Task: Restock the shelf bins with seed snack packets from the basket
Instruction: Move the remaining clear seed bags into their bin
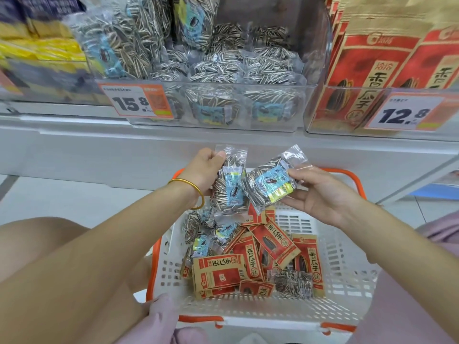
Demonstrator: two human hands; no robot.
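A: What are the fingers doing?

B: The left hand (206, 170) has its fingers (218, 155) curled round the top of a clear plastic packet of striped seeds with a blue label (229, 188), which hangs upright. The right hand (323, 194) pinches a second clear blue-label packet (269, 184), thumb on top and fingers (291, 200) underneath. It lies tilted, and its corner meets the first.

A: Where are those 2 packets?

B: In the air, over the far end of the white slatted plastic basket with orange handles (347, 276), below the shelf.

A: What is in the basket?

B: A heap of red and brown paper seed packets (273, 240) in the middle, some clear striped-seed packets (198, 230) at the left, and 1 more clear packet (294, 284) lying on the red ones near the front.

A: And the shelf?

B: A clear plastic bin (223, 126) partly filled with the same striped-seed packets, carrying an orange price tag reading 15.8 (135, 101). Just right of it, a second clear bin (323, 127) holds large red and brown bags, tagged 12.8 (407, 112). A gold bangle (186, 181) circles the left wrist.
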